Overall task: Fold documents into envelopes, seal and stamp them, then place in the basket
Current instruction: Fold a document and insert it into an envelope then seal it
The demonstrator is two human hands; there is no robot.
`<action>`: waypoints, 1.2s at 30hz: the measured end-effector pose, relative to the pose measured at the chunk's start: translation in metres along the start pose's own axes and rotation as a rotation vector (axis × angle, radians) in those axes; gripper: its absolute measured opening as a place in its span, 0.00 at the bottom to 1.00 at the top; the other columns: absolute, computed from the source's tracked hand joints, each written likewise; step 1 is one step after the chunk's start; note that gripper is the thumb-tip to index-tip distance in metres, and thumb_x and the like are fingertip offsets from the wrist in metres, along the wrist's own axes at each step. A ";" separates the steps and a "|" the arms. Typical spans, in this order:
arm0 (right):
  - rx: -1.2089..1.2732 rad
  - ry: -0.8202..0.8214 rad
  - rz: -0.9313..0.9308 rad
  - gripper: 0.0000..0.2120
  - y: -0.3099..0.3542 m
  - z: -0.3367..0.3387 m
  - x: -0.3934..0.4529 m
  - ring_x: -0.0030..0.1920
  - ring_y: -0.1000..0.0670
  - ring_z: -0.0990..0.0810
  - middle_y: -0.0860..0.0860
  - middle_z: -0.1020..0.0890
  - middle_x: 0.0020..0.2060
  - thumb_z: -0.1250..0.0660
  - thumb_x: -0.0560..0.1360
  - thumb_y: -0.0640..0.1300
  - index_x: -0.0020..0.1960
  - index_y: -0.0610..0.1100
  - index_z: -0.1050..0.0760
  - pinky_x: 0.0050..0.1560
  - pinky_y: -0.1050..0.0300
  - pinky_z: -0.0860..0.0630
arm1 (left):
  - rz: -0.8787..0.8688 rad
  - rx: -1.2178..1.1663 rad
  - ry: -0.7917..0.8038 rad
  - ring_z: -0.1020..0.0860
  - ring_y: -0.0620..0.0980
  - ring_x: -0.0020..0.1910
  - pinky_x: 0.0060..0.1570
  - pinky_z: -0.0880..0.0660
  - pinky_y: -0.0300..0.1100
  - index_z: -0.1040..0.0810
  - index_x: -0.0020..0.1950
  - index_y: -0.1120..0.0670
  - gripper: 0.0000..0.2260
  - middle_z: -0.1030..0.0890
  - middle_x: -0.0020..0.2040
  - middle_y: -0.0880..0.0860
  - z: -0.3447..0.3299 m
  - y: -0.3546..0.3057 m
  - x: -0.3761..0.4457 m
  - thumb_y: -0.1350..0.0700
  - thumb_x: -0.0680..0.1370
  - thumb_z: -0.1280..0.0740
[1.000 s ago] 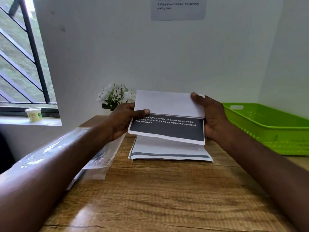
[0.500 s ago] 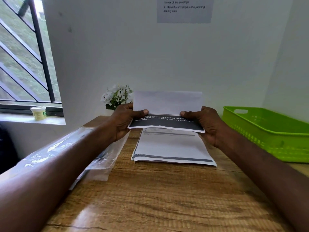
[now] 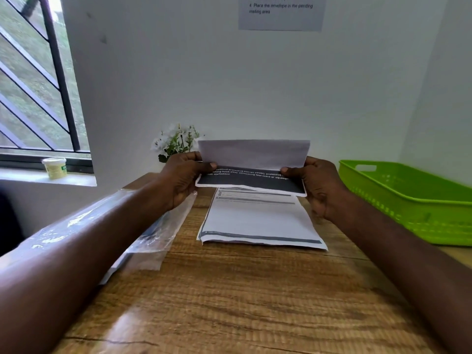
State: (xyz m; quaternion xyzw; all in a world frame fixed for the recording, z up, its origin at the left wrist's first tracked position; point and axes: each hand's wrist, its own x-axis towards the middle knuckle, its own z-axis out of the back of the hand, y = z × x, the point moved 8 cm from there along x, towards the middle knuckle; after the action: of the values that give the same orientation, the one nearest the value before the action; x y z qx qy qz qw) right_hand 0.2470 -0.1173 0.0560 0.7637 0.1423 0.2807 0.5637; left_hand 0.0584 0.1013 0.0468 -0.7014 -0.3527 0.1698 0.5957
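I hold a folded document [image 3: 252,159] above the wooden table [image 3: 229,290], its white flap standing up and a dark printed band facing me. My left hand [image 3: 182,178] pinches its left edge with the thumb on top. My right hand [image 3: 320,183] grips its right edge the same way. Beneath it a stack of printed documents [image 3: 258,221] lies flat on the table. A green plastic basket [image 3: 408,200] stands at the right, apart from my hands. No envelope or stamp can be made out.
A clear plastic sleeve [image 3: 155,238] lies under my left forearm at the table's left edge. A small flower plant [image 3: 176,143] stands against the back wall. A white tub [image 3: 55,167] sits on the window sill. An instruction sheet [image 3: 281,11] hangs on the wall.
My right hand slid from the top right corner down to the document's right edge, thumb on top. The document tilted flatter, showing more of the stack beneath.
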 end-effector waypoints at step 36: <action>-0.944 0.034 0.887 0.14 0.057 -0.046 -0.051 0.50 0.55 0.15 0.57 0.13 0.50 0.33 0.78 0.59 0.53 0.52 0.15 0.58 0.43 0.22 | -0.404 0.216 0.073 0.16 0.55 0.54 0.56 0.21 0.50 0.15 0.48 0.57 0.04 0.12 0.51 0.58 -0.021 -0.046 -0.023 0.64 0.79 0.28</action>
State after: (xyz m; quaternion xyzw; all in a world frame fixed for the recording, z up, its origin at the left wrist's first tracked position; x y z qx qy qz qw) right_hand 0.1736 -0.1270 0.1057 0.4156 -0.3165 0.5313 0.6670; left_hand 0.0427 0.0722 0.0909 -0.5545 -0.4439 0.0587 0.7014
